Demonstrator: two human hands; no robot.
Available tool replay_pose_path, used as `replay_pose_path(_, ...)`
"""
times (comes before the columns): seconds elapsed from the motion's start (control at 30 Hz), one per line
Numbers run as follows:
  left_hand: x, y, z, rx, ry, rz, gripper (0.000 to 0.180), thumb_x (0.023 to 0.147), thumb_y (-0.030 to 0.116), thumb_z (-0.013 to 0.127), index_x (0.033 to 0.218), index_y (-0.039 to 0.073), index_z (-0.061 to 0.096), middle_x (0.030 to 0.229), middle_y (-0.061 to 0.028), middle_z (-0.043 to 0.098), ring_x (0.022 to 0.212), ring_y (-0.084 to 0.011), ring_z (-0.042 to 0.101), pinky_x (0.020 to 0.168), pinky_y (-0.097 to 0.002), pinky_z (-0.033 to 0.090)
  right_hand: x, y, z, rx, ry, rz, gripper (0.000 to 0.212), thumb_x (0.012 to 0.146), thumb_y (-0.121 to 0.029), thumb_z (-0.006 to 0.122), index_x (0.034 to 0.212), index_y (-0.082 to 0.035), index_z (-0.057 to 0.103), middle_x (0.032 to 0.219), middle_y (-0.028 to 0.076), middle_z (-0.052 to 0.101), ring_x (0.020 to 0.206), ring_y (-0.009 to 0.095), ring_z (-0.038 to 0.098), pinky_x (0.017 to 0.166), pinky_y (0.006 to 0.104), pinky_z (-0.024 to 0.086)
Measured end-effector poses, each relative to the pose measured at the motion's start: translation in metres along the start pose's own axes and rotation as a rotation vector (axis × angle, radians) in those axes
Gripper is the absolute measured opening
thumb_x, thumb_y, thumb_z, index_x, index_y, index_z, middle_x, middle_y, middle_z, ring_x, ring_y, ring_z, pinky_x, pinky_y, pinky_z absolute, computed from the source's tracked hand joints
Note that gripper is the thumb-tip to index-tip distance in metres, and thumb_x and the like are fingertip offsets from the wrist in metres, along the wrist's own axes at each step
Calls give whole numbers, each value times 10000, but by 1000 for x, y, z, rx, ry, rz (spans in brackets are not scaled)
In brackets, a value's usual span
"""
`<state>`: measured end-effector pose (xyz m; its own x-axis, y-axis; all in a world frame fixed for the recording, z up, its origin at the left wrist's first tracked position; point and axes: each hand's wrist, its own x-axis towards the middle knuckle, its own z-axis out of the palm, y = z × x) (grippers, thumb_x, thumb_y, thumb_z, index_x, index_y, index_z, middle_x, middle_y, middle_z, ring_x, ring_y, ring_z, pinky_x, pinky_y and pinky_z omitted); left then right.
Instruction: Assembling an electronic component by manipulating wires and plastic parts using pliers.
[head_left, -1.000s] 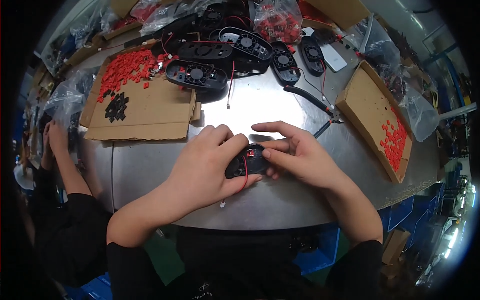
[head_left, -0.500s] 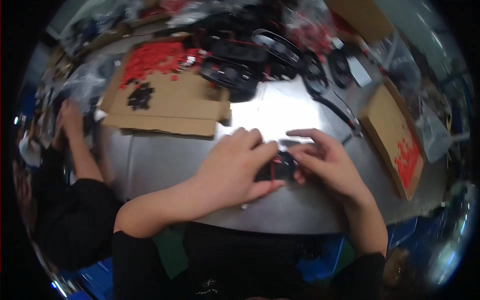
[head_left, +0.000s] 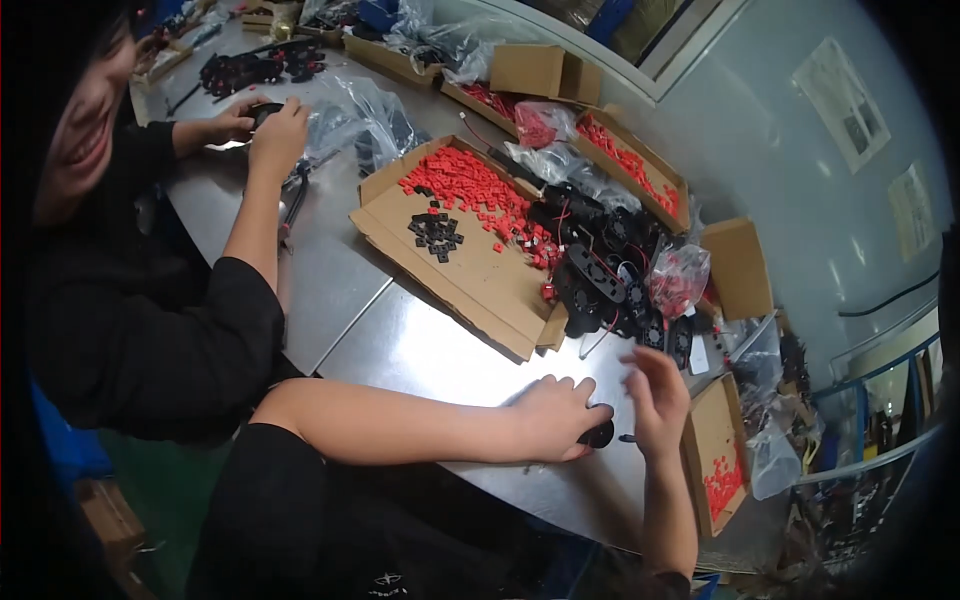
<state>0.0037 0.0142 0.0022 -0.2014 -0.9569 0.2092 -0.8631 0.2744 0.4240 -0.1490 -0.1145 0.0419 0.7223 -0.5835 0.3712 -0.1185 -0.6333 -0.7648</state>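
Observation:
My left hand (head_left: 553, 420) is closed over a black rounded part (head_left: 598, 434) low on the metal table (head_left: 430, 335); most of that part is hidden under the fingers. Just to its right my right hand (head_left: 657, 402) is raised, its fingers bent but apart, and nothing shows between them. A small dark piece (head_left: 627, 438) lies between the two hands. Beyond my hands a pile of black plastic housings (head_left: 598, 280) with thin wires sits at the edge of a shallow cardboard tray (head_left: 480, 290).
Red pieces (head_left: 462, 182) and black pieces (head_left: 436, 236) lie in that tray. Another cardboard tray (head_left: 712, 425) with red pieces stands close by my right forearm. At the left a co-worker's hands (head_left: 275, 140) hold a black part. Plastic bags and boxes (head_left: 545, 72) line the back.
My view has turned to the left, bringing the co-worker and wall into sight. My right hand has lifted away from the black part, while the left still holds it.

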Motion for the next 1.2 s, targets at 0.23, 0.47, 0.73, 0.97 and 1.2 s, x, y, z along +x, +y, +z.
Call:
replay_pose_path(0.23,5,-3,9,-125,-28,-47,579,904,491,680,1340,129,562,1209,-200,585,1009,-383,682,829,-488,570,161,-38,102,-579,-432,-536,265,879,-41,675,1140,-33,715,1060,151,686,1022,370,658,902,434,541)
replay_pose_path(0.47,5,1,0,-90,-130,-72,649,970,479,629,1506,139,490,1386,-228,550,1077,-399,665,865,-494,562,217,-8,161,-847,-604,-614,123,836,-77,632,918,-21,706,992,155,662,986,363,679,871,451,556)
replay_pose_path(0.73,5,-2,20,-201,63,-34,580,869,452,725,1328,122,596,1157,-220,596,939,-395,683,785,-511,555,164,-28,127,-673,-592,-459,139,856,-99,681,961,-11,662,898,165,670,837,338,701,765,430,569)
replay_pose_path(0.97,-6,-15,13,-171,72,-31,565,891,496,704,1311,130,607,1091,-232,644,861,-405,712,734,-478,579,43,22,-1,-354,-259,107,154,879,-36,753,1003,4,671,776,16,662,705,52,606,646,234,486)
replay_pose_path(1.2,6,-3,-4,-61,50,-24,519,869,507,743,1186,108,646,949,-190,595,818,-364,669,702,-453,550,-22,53,-42,-610,-119,267,228,884,-212,769,986,-32,673,866,136,664,809,273,686,743,395,547)
